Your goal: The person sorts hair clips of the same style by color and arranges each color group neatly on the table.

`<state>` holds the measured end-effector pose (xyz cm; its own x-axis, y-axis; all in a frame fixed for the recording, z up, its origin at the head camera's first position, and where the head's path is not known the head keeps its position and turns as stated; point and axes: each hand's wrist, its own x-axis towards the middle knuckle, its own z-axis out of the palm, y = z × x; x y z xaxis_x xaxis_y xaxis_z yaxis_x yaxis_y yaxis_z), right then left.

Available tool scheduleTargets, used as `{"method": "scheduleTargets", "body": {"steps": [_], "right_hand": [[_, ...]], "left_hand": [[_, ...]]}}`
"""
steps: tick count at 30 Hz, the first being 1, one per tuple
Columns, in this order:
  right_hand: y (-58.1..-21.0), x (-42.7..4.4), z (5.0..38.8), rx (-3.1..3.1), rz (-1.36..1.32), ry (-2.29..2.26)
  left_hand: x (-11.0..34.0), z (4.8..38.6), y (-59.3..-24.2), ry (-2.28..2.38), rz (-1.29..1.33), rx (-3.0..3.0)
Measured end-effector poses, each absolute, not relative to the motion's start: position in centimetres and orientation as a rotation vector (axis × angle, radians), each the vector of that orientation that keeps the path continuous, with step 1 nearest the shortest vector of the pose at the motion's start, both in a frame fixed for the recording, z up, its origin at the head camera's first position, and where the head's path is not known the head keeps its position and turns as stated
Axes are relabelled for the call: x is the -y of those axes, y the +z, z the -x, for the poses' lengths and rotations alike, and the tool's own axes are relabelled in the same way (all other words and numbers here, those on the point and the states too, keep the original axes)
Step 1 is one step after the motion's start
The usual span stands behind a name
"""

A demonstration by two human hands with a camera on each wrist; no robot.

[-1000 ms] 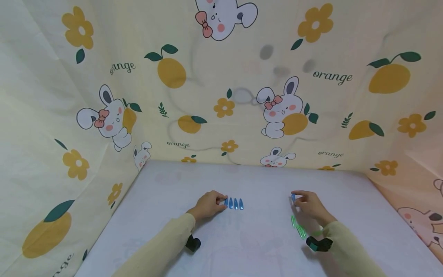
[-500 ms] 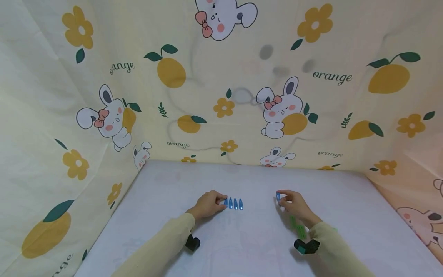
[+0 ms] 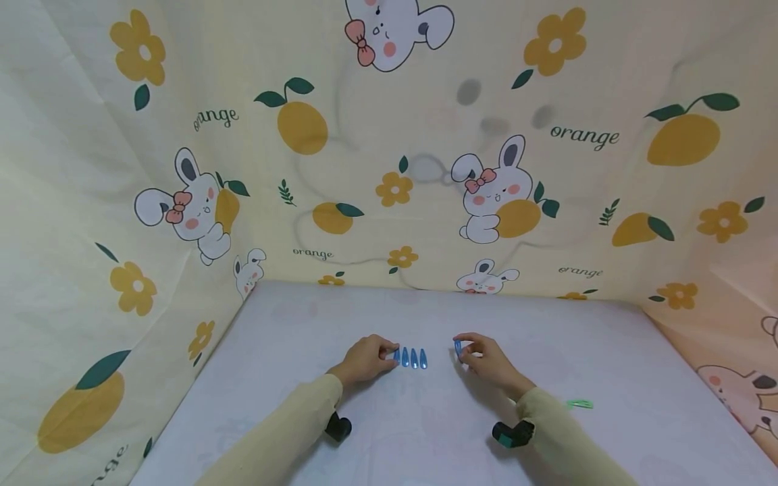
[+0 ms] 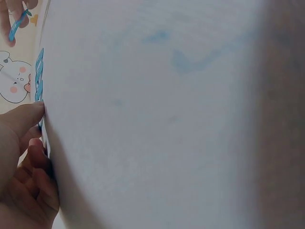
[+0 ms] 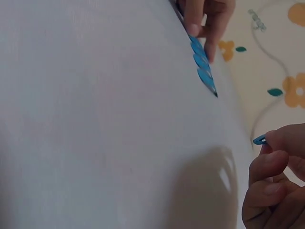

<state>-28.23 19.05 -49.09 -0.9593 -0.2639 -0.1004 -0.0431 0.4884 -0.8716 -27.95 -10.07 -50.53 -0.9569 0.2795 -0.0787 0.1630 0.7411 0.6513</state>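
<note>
Several blue snap hair clips [image 3: 415, 358] lie upright side by side in a short row on the white table. My left hand [image 3: 367, 358] is at the row's left end, its thumb and forefinger pinching the leftmost blue hair clip [image 3: 397, 356] against the table. To the right of the row, my right hand [image 3: 491, 364] holds another blue hair clip [image 3: 458, 348] between thumb and fingertip, raised off the surface. The right wrist view shows the tip of that held clip [image 5: 259, 140] and the overlapping-looking row [image 5: 204, 71] beyond it.
A green hair clip [image 3: 580, 403] lies on the table [image 3: 656, 418] just right of the right forearm [image 3: 559, 432]. The forearm hides the spot where other green clips lay. A patterned cloth [image 3: 365, 270] walls the table's back and sides.
My right hand has moved left toward the row, carrying the blue hair clip. Its arm now covers the green clips nearer the middle. The left hand has stayed put.
</note>
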Motion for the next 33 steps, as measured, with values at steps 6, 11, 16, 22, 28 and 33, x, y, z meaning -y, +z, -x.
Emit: {"method": "scheduleTargets", "body": {"steps": [6,11,16,22,28,33], "right_hand": [[-49.1,-17.6,28.2,-2.455,0.322,-1.472],[-49.4,-16.6,28.2,-2.433,0.364,-1.475],[-49.4,-15.6,28.2,-2.422,0.384,-1.459],[-49.7,-14.9,28.5,-2.423,0.423,-1.425],[-49.8,-14.3,28.7,-2.497,0.418,-1.342],[-49.8,-13.9,28.5,-2.598,0.416,-1.257]], "left_hand": [[10.0,27.9,-50.5,1.005,-0.339,-2.766],[9.9,27.8,-50.4,0.997,-0.329,-2.769],[9.9,27.7,-50.2,0.996,-0.332,-2.768],[9.8,27.9,-50.1,0.995,-0.342,-2.77],[9.8,27.9,-50.3,0.996,-0.346,-2.775],[9.9,27.8,-50.2,1.003,-0.347,-2.767]]}}
